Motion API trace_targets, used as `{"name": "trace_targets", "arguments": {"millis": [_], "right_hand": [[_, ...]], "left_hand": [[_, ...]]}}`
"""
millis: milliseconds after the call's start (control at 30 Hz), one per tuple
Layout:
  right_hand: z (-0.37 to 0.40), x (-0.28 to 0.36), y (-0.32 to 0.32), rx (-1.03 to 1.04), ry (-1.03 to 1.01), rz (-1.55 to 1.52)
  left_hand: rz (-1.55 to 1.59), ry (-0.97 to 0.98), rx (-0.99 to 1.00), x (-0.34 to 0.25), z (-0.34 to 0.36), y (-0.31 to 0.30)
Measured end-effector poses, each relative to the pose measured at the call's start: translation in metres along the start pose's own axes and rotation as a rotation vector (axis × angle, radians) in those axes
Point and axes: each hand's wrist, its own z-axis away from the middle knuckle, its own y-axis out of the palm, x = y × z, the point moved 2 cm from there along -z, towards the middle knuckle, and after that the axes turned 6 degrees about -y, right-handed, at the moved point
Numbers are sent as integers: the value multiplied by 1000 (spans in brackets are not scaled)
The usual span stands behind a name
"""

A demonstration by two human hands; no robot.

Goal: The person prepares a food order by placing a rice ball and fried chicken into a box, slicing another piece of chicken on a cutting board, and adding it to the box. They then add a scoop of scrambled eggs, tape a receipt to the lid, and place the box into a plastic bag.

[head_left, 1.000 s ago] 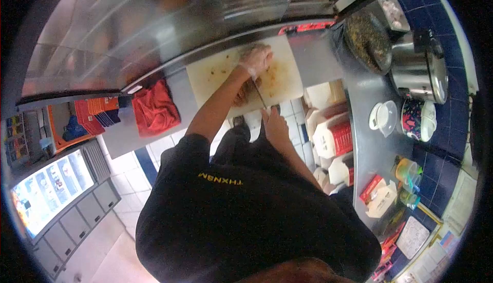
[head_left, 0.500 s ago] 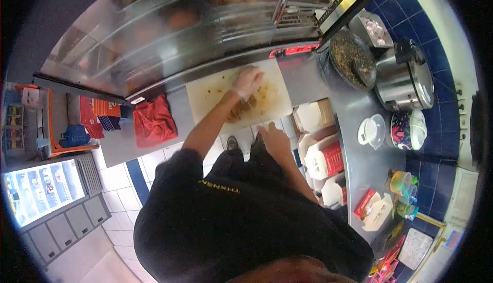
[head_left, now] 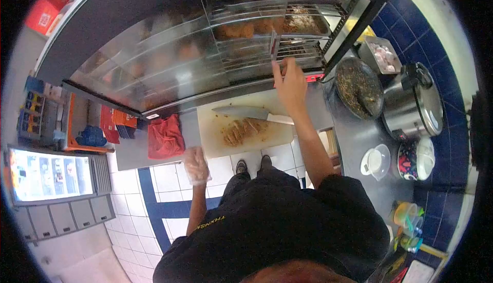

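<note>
My right hand (head_left: 291, 85), bare, is raised in front of the glass cabinet. Its fingers are bent and apart, with the tips right at the lower end of the cabinet's door handle (head_left: 274, 45). My left hand (head_left: 196, 165), in a clear plastic glove, hangs off the near left corner of the white cutting board (head_left: 210, 140), its fingers curled in and nothing showing in them. Sliced brown meat (head_left: 244, 131) lies in a row on the board. Behind the slices rests a large kitchen knife (head_left: 246, 112), its white handle pointing right.
Trays of food fill the glass cabinet (head_left: 174, 72). A red cloth (head_left: 165, 136) lies left of the board. To the right stand a dark round pan (head_left: 359, 88), a steel cooker (head_left: 413, 108), a tray of pale pieces (head_left: 381, 56) and a clear plastic bowl (head_left: 377, 161).
My left hand has left the board and moved down to the left. My right hand has risen from the board's near edge to the cabinet handle. The knife now lies free.
</note>
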Motion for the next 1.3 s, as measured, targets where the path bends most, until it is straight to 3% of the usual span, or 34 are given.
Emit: {"name": "trace_targets", "arguments": {"millis": [100,267,333,400,433,500,567,633,700,733,800,933,1067,1133,1200,1233,1267,1300], "right_hand": [[-48,13,4,-97,-112,21],[-56,8,8,-103,-163,19],[-56,-4,-3,-58,86,-52],[-57,-35,-4,-162,95,-35],[-61,-67,8,-337,-40,-43],[-67,-78,-18,-188,197,107],[-69,-87,-35,-348,41,15],[-77,-112,-47,-310,177,309],[-79,-121,-58,-336,235,219],[-81,-133,-62,-333,218,213],[-87,-159,-63,-387,160,503],[-90,-173,-67,-466,141,498],[-85,-131,-78,-456,285,616],[-79,-64,-62,-516,324,473],[-54,53,-9,-565,-109,289],[-33,114,31,-435,-196,51],[-2,185,76,-214,-76,-395],[32,256,118,91,-35,-527]], "left_hand": [[-2,-132,-132,0,32,-11],[14,-290,-283,-19,63,-15],[115,-368,-342,-3,76,-16],[-4,-374,-393,0,88,-27],[-120,-374,-423,2,95,-34],[-276,-422,-515,8,111,-52],[-340,-419,-406,17,115,-63],[-277,-487,-429,15,111,-71],[-242,-511,-429,18,101,-79],[-239,-481,-418,22,96,-81],[-245,-430,-395,31,85,-88],[-249,-466,-378,70,61,-111],[-242,-555,-392,123,44,-153],[-168,-610,-385,158,30,-175],[-94,-648,-353,203,7,-193],[5,-587,-389,230,-10,-192],[107,-527,-420,259,-26,-189],[16,-428,-440,290,-45,-181]]}}
